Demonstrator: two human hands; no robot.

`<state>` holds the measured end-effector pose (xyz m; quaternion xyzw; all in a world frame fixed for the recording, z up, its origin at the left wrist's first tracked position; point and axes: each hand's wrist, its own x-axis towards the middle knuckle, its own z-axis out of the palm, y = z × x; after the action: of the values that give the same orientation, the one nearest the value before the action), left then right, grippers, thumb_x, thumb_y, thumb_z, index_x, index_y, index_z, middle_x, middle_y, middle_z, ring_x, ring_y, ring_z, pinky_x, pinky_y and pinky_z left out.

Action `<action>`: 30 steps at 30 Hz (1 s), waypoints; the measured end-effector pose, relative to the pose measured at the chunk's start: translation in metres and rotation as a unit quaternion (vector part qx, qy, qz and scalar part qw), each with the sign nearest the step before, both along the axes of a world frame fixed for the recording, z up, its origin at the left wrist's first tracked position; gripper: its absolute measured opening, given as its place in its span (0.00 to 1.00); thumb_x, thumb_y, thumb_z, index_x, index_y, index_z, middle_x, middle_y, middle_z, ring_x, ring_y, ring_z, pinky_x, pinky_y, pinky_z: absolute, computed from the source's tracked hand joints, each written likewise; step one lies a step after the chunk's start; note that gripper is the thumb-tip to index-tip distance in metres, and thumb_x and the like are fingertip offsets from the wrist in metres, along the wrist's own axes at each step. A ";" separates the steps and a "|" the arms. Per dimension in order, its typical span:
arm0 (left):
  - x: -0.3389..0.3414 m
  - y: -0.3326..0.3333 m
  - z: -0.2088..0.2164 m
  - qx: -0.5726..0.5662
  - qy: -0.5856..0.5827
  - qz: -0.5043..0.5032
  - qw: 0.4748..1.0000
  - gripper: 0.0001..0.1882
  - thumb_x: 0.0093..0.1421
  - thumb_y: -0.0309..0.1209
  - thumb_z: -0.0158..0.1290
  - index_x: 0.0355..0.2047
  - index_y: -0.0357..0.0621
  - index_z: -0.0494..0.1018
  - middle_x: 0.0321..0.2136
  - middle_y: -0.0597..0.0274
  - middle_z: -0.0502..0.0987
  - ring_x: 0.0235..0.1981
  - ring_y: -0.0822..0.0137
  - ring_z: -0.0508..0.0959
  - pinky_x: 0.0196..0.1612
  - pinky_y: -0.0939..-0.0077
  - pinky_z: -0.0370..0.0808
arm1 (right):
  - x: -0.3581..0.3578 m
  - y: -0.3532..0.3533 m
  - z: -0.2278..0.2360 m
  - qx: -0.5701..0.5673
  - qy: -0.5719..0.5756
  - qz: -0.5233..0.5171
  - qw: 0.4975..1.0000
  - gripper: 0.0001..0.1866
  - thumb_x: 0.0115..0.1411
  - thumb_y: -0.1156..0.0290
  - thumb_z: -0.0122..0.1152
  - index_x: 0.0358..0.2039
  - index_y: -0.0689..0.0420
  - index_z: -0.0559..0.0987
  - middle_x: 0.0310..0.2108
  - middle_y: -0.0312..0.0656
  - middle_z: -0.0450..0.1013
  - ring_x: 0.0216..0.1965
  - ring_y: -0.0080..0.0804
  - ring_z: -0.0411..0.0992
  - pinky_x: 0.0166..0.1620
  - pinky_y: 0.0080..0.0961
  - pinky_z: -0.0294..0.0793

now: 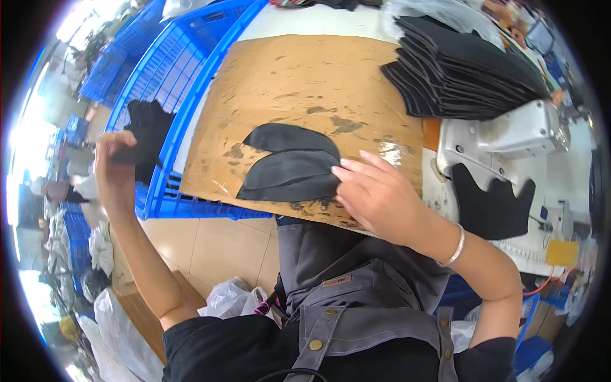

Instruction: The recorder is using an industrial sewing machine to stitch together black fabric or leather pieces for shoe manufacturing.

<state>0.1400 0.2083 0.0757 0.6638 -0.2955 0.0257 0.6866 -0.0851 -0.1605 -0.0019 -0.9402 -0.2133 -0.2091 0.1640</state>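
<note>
My left hand (114, 169) is raised at the left over the blue crate (149, 207), its fingers closed on a dark, blurred fabric piece (127, 155). More black fabric pieces (151, 130) show in the crate just beyond it. On a cardboard sheet (286, 70) in front of me lie a few curved black fabric pieces (289, 172), partly overlapping. My right hand (388, 200) is at their right end, fingertips and thumb pinching the edge. Its outer fingers are stretched out.
A tall stack of black fabric pieces (458, 70) stands at the back right beside a white sewing machine (515, 134). A black scalloped piece (493, 204) lies on the machine's table. Plastic bags (232, 298) and a cardboard box (137, 318) are on the floor at the left.
</note>
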 end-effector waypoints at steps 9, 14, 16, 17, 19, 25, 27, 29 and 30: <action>-0.080 -0.113 0.027 0.206 -0.078 -0.079 0.972 0.09 0.56 0.26 0.54 0.32 0.41 0.64 0.27 0.64 0.64 0.28 0.74 0.65 0.35 0.82 0.62 | 0.027 0.025 -0.006 0.029 -0.056 -0.071 0.995 0.10 0.49 0.71 0.62 0.29 0.56 0.71 0.30 0.41 0.69 0.31 0.36 0.72 0.35 0.31 0.73; -0.107 -0.168 0.034 0.191 -0.093 -0.165 0.963 0.16 0.47 0.24 0.62 0.33 0.41 0.66 0.28 0.64 0.66 0.29 0.74 0.65 0.35 0.83 0.62 | 0.017 0.019 -0.006 0.122 -0.032 -0.104 0.987 0.10 0.41 0.75 0.63 0.26 0.60 0.74 0.40 0.47 0.66 0.43 0.41 0.68 0.39 0.31 0.72; -0.120 -0.189 0.037 0.192 -0.143 -0.201 0.950 0.17 0.46 0.23 0.62 0.33 0.40 0.67 0.29 0.63 0.66 0.31 0.73 0.66 0.35 0.81 0.62 | 0.017 0.013 -0.011 0.171 -0.077 -0.126 0.974 0.13 0.38 0.76 0.64 0.28 0.61 0.75 0.39 0.49 0.68 0.44 0.43 0.68 0.43 0.30 0.72; -0.123 -0.198 0.038 0.188 -0.145 -0.235 0.943 0.18 0.45 0.22 0.63 0.36 0.39 0.68 0.33 0.60 0.69 0.36 0.70 0.69 0.41 0.79 0.66 | 0.018 0.007 -0.013 0.229 -0.115 -0.120 0.959 0.15 0.40 0.75 0.64 0.31 0.62 0.75 0.39 0.47 0.69 0.44 0.40 0.69 0.44 0.29 0.71; -0.145 -0.222 0.039 0.168 -0.123 -0.240 0.948 0.18 0.45 0.22 0.63 0.37 0.38 0.69 0.35 0.58 0.70 0.39 0.68 0.70 0.45 0.78 0.66 | 0.013 -0.005 -0.010 0.287 -0.155 -0.115 0.938 0.16 0.42 0.74 0.65 0.35 0.63 0.76 0.39 0.46 0.70 0.44 0.36 0.69 0.45 0.27 0.71; -0.177 -0.277 0.030 0.177 -0.051 -0.295 0.938 0.23 0.46 0.15 0.59 0.46 0.30 0.71 0.48 0.52 0.71 0.47 0.66 0.73 0.52 0.77 0.68 | -0.097 -0.082 0.035 0.764 0.317 0.115 0.550 0.17 0.58 0.70 0.64 0.45 0.65 0.74 0.39 0.38 0.74 0.38 0.16 0.70 0.40 0.18 0.72; -0.195 -0.301 0.030 0.221 -0.029 -0.320 0.921 0.24 0.48 0.15 0.58 0.48 0.29 0.71 0.47 0.53 0.72 0.47 0.68 0.73 0.50 0.79 0.69 | -0.129 -0.110 0.049 0.611 0.342 0.001 0.714 0.16 0.56 0.71 0.65 0.43 0.64 0.75 0.33 0.36 0.75 0.31 0.15 0.72 0.33 0.15 0.73; -0.213 -0.325 0.017 0.185 0.062 -0.356 0.914 0.21 0.50 0.16 0.59 0.47 0.29 0.73 0.48 0.53 0.71 0.45 0.72 0.73 0.47 0.81 0.70 | -0.156 -0.130 0.060 0.543 0.333 -0.110 0.763 0.14 0.55 0.71 0.67 0.40 0.63 0.77 0.27 0.34 0.75 0.26 0.15 0.72 0.30 0.14 0.73; -0.215 -0.336 0.008 0.186 0.066 -0.352 0.915 0.21 0.50 0.16 0.59 0.47 0.29 0.73 0.48 0.53 0.71 0.45 0.72 0.73 0.47 0.81 0.70 | -0.167 -0.140 0.061 0.547 0.313 -0.141 0.764 0.13 0.55 0.71 0.67 0.38 0.63 0.77 0.25 0.33 0.75 0.25 0.15 0.72 0.30 0.14 0.73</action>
<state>-0.0751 -0.1281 0.0838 0.6325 -0.4638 -0.3168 0.5333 -0.2516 -0.3004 0.0594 -0.7238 0.1354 -0.0056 0.6766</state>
